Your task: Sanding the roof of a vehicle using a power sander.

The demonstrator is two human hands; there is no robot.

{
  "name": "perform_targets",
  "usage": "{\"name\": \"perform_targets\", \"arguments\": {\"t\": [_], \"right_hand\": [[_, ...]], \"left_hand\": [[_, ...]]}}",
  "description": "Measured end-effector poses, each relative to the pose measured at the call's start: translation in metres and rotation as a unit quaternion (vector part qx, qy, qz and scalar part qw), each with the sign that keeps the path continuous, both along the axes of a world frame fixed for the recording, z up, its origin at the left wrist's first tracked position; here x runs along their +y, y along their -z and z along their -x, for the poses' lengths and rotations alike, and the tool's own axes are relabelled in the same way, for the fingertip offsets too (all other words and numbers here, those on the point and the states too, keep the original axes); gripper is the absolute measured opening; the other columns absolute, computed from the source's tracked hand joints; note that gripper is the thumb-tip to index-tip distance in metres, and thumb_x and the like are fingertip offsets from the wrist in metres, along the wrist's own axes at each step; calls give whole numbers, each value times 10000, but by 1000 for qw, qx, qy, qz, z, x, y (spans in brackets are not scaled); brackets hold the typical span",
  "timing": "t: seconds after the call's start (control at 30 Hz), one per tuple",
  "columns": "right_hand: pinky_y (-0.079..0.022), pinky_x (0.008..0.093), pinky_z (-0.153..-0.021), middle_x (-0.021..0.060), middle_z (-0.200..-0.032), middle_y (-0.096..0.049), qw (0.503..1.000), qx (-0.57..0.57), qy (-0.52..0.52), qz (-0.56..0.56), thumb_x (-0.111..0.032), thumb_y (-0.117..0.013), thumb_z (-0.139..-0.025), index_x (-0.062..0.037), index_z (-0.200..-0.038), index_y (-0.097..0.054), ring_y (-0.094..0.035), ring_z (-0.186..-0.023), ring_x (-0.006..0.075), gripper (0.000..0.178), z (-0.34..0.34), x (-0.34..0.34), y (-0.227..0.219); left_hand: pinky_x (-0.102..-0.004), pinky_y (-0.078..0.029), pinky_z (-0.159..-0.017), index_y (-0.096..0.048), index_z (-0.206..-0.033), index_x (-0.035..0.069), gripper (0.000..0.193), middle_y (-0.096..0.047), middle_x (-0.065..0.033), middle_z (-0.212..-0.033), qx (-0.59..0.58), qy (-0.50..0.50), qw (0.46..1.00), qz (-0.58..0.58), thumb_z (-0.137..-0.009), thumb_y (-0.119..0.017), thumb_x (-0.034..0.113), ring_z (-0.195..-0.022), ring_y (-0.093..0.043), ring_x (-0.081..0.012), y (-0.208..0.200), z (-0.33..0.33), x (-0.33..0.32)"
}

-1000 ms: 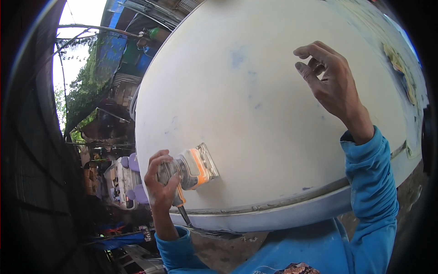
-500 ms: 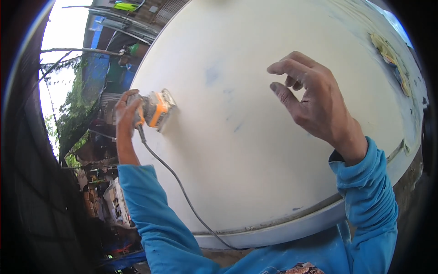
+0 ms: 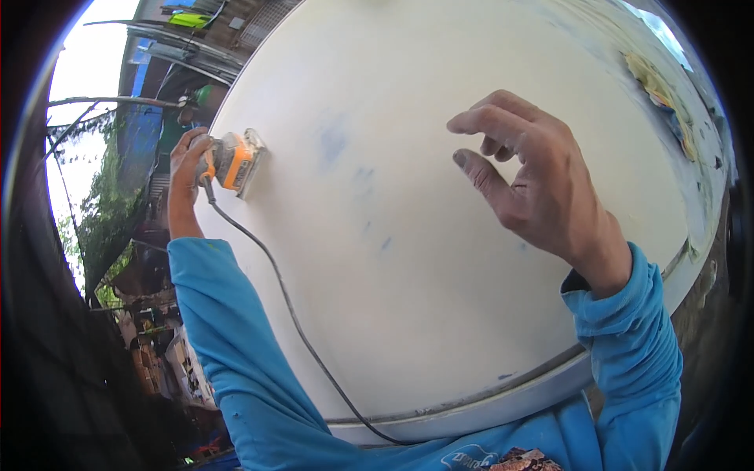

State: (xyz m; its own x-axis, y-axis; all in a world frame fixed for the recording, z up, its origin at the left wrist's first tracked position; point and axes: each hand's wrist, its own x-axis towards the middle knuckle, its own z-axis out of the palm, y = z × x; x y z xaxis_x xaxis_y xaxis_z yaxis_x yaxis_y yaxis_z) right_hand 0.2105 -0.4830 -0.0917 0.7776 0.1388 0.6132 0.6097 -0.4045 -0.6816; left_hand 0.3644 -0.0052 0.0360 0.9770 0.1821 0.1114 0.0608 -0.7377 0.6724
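The left hand (image 3: 188, 174) is wrapped tight around the back of a small orange and grey electric palm sander (image 3: 234, 161), arm stretched far out so the tool's flat pad lies against the upper left part of the large, smooth, cream-white curved panel (image 3: 408, 259). That grip looks chosen to press the pad flush to the surface. A thin dark power cord (image 3: 292, 314) trails from the sander down along the blue sleeve (image 3: 228, 330), hanging clear of the pad. The right hand (image 3: 534, 184) holds nothing; its fingers are loosely spread and curled, close to the panel's right half near faint bluish smudges (image 3: 345, 157), seemingly for balance or to feel the finish.
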Motion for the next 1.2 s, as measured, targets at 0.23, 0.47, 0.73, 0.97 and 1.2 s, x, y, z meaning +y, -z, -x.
{"name": "perform_targets", "arguments": {"t": [0.23,0.47,0.73,0.97,1.2], "right_hand": [[-544,344,-648,134,-914,-683,999,-19,-1,-32,-1,-749,-812,25,-986,-678,-663,-711,258,190,8,0,-4],[-545,340,-640,135,-919,-682,998,-3,-16,-54,-27,-723,-861,24,-1003,-678,-671,-711,239,157,8,-2,-1],[-553,342,-655,144,-945,-689,999,-15,-4,-46,-55,-717,-878,13,-1018,-683,-682,-743,254,159,13,-1,2],[-553,345,-655,136,-933,-690,999,-27,-11,-45,-44,-740,-853,12,-1018,-682,-672,-737,262,183,12,0,3],[-558,364,-664,142,-925,-686,999,-2,1,-48,-46,-743,-837,20,-1004,-690,-678,-742,283,188,15,0,3]], "left_hand": [[-290,-507,-846,-670,-1152,75,349,-648,-53,-1039,32,-12,998,-43,-804,-694,83,-929,-620,-141,-2,131,-65],[-369,-423,-1069,-644,-1114,29,433,-617,-139,-1264,-18,31,994,-102,-687,-639,-47,-1201,-584,-249,3,299,-143],[-431,-436,-1041,-629,-1036,11,434,-590,-224,-1237,-29,1,994,-109,-606,-646,-44,-1187,-582,-333,7,409,-211],[-403,-446,-1024,-630,-1065,8,436,-593,-206,-1252,-23,19,992,-122,-631,-661,-26,-1176,-584,-292,6,343,-187],[-309,-501,-894,-661,-1151,38,394,-656,-66,-1076,0,26,994,-105,-760,-693,73,-968,-622,-159,3,210,-151]]}}
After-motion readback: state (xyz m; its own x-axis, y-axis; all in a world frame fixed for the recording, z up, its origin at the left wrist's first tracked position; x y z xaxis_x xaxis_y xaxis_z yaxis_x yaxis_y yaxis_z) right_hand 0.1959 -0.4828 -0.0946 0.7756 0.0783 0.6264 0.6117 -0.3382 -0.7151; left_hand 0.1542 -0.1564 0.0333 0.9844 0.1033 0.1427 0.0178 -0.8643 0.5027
